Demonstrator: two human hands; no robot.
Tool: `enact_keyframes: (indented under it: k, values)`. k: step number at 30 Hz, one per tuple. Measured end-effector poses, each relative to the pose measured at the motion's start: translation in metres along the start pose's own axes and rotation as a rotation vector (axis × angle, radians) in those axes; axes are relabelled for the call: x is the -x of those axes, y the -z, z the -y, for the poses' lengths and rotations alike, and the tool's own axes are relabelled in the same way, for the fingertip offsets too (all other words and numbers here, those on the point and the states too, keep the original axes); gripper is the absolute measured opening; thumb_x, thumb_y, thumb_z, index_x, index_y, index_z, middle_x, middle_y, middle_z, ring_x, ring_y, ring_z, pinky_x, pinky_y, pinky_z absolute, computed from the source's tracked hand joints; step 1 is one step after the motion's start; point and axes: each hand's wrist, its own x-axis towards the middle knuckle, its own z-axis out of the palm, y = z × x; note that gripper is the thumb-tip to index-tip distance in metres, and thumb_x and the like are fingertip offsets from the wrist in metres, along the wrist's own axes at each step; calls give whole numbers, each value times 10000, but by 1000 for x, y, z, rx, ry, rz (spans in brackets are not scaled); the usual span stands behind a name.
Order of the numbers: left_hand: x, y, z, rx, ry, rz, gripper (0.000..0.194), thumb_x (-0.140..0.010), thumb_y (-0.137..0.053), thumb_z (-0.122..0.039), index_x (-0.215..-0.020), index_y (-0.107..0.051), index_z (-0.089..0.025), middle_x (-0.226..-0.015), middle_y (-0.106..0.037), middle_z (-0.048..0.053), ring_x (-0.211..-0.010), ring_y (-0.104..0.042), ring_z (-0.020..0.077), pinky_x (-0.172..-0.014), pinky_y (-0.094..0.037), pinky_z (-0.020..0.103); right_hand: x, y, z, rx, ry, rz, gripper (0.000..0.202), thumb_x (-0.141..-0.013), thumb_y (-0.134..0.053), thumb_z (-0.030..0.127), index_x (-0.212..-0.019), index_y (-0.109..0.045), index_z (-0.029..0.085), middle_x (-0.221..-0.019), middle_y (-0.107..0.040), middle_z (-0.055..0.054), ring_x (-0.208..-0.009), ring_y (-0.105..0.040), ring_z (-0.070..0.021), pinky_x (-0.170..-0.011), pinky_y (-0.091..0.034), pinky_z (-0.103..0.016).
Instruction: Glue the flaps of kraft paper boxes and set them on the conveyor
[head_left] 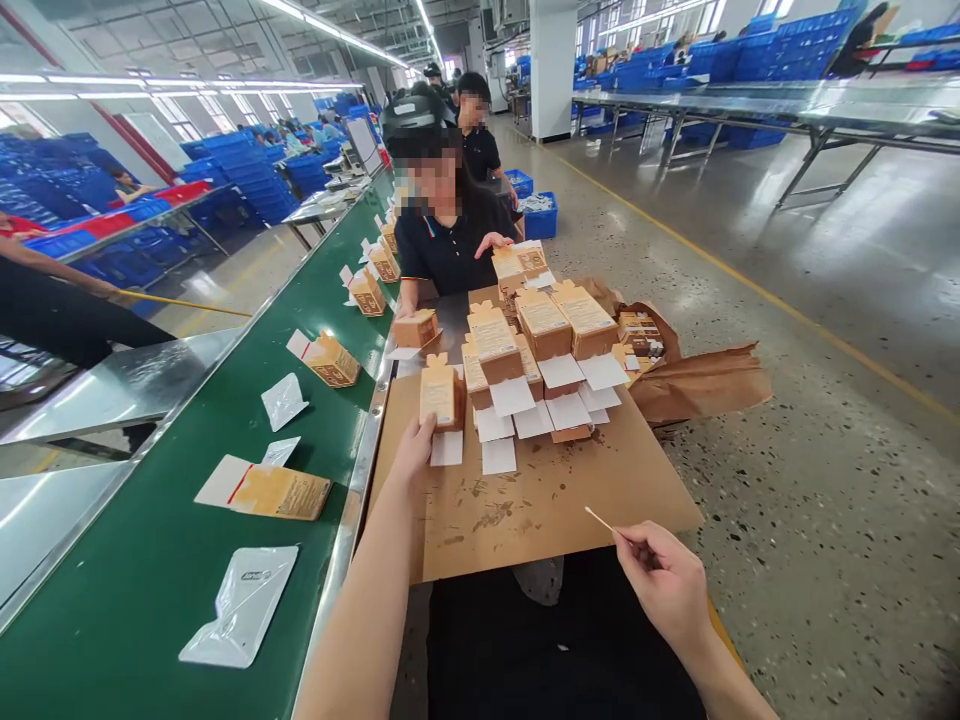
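a small carton [439, 393] is gripped by the left hand [415, 445], and a cotton swab [600, 518] is held by the right hand [664, 572].
the left arm is stretched forward beside the green conveyor belt [127, 610]; the right forearm is angled in from the lower right, its hand placed near the near right corner of the cardboard sheet [645, 480]. both elbows are cut off. the left fingers are mostly hidden by the carton, and whether it is lifted or rested cannot be told. it is seen between the belt and the stacked cartons [495, 340], its white flap [448, 450] turned nearward. the left hand is partly closed around the carton's near left side; the right is half curled, the swab pinched between thumb and forefinger.
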Motion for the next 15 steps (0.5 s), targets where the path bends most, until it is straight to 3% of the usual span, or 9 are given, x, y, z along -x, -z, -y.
enact_keyframes:
  k: [2,5,8,10,15]
  values:
    - [38,20,12,110,26,-20,733,-812,-965,-766,-1289,-826,-228,-1461,-852,197,-1427,-776,426,-1249,-600,597,6,9,-3,4,-17,21,364,-1089,-769,426,-771,-800,252,-634,-699,-3,-497,-620,-167,-493,-533,-277]
    - [102,44,33,236,70,-93,805,-703,-1091,-644,-1340,-813,-239,-1483,-848,177,-1483,-755,436,-1284,-585,617,12,11,-2,-7,-7,81,347,-1100,-753,384,-780,-788,257,-627,-668,9,-491,-599,-167,-480,-511,-283]
    - [147,46,42,160,118,-158,816,-662,-1122,-609,-1313,-819,-220,-1407,-868,183,-1497,-747,470,-1302,-575,647,10,-10,10,-15,63,204,333,-1121,-698,304,-801,-774,252,-632,-635,19,-517,-583,-160,-506,-504,-279]
    - [157,38,41,88,115,-189,837,-632,-1120,-644,-1275,-808,-207,-1381,-868,199,-1455,-770,485,-1276,-595,663,7,-39,19,-28,149,323,310,-1126,-659,252,-839,-775,248,-668,-648,18,-567,-599,-153,-560,-519,-267]
    - [153,22,26,12,127,-169,869,-568,-1140,-641,-1210,-753,-201,-1325,-876,208,-1307,-835,458,-1189,-652,655,9,-118,31,-20,361,523,323,-1073,-625,87,-795,-645,250,-749,-615,26,-657,-565,-135,-663,-463,-251]
